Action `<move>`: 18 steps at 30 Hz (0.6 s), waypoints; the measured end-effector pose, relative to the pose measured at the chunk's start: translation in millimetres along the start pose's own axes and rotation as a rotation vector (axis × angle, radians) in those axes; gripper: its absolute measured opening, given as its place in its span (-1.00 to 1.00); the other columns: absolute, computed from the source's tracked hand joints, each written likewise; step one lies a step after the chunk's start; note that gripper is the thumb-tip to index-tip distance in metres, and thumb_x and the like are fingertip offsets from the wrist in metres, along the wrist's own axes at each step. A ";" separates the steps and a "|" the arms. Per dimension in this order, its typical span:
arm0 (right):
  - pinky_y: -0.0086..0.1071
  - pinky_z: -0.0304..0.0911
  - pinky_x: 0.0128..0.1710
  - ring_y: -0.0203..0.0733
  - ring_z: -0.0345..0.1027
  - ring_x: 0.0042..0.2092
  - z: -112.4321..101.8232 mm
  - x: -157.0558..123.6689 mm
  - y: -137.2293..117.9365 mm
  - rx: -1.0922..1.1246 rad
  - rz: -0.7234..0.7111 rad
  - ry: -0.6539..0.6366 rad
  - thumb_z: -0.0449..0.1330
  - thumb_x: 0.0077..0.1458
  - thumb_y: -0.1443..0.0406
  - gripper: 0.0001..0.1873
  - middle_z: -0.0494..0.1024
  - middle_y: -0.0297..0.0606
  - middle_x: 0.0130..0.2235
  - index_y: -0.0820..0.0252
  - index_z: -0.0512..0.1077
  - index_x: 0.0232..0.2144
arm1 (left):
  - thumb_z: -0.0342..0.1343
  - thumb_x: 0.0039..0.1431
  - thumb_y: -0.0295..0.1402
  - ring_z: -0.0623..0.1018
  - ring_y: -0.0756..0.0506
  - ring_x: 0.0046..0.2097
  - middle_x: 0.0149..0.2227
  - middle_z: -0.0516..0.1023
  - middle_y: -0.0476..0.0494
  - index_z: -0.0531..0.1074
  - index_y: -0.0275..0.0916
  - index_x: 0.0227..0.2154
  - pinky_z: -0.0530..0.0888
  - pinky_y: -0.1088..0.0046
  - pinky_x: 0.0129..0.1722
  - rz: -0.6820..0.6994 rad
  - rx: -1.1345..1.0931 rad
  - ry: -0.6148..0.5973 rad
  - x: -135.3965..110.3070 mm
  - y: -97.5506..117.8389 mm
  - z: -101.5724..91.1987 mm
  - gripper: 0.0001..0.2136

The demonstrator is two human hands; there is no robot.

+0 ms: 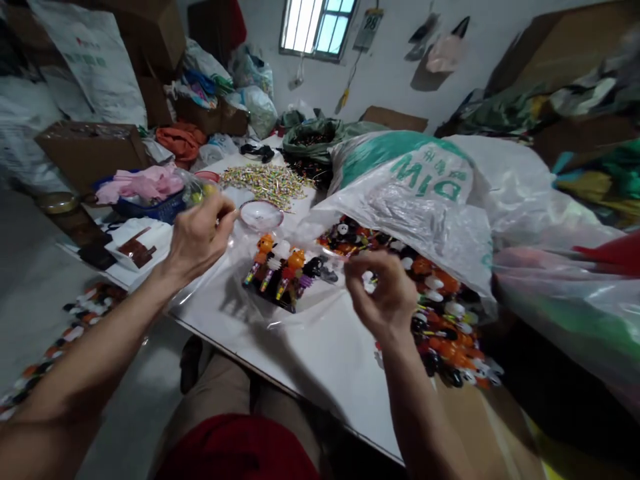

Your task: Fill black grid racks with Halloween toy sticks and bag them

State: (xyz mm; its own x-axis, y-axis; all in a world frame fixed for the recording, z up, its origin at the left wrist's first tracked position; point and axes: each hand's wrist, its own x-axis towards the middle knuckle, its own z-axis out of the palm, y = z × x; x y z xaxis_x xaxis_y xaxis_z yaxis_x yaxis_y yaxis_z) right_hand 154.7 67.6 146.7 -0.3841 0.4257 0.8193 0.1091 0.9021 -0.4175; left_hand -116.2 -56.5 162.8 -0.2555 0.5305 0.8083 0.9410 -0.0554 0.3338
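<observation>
My left hand (203,230) is raised over the left of the table, thumb and fingers pinched together. Whatever is between them is too small or blurred to make out. My right hand (385,290) is closed in a similar pinch beside a heap of toy pieces, its fingertips' contents also unclear. Between the hands lies a clear plastic bag (275,322). Several figure-topped tubes (283,283) with colourful filling lie in a row there, their heads orange, white and black. Dark and grey pieces (327,270) sit just right of them.
Orange, black and white toy pieces (445,347) spill from a large white-and-green sack (405,170) on the right. Behind are a shallow round dish (261,215) and a pile of small colourful sticks (270,183). A blue basket (150,210) holds pink cloth at left.
</observation>
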 end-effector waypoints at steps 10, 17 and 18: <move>-0.44 0.26 -0.39 -0.30 0.35 -0.41 93.4 -136.6 -58.2 0.414 0.167 -0.477 0.03 0.28 0.39 -0.86 0.47 -0.31 -0.43 0.15 0.38 -0.27 | 0.09 0.19 -0.38 0.51 -0.05 -0.48 -0.47 0.51 0.12 0.47 0.02 -0.32 0.35 0.45 -0.58 -0.389 0.105 -0.295 -246.7 -72.3 -75.6 -0.88; -0.41 0.25 -0.35 -0.26 0.35 -0.39 91.6 -155.4 -82.6 0.342 -0.067 -0.764 -0.02 0.29 0.42 -0.84 0.47 -0.30 -0.41 0.14 0.34 -0.23 | 0.07 0.24 -0.18 0.59 -0.13 -0.28 -0.18 0.62 -0.14 0.35 0.08 0.13 0.45 0.39 -0.46 -0.857 -0.896 -0.581 -294.4 -13.2 -38.5 -0.61; -0.40 0.25 -0.36 -0.25 0.36 -0.39 92.2 -157.2 -83.6 0.327 -0.099 -0.776 -0.03 0.28 0.43 -0.83 0.47 -0.29 -0.41 0.15 0.34 -0.22 | 0.01 0.27 -0.13 0.57 -0.13 -0.28 -0.20 0.60 -0.18 0.38 0.03 0.11 0.45 0.36 -0.44 -0.999 -1.010 -0.496 -278.5 -0.4 -21.8 -0.63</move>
State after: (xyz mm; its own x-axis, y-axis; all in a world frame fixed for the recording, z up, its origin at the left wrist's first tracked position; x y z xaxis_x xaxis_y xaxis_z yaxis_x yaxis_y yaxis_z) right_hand 121.4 -81.3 16.6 -0.9111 0.0687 0.4063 -0.1832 0.8157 -0.5487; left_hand -50.2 -222.6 -51.9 -0.3877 0.9139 -0.1203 -0.1677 0.0584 0.9841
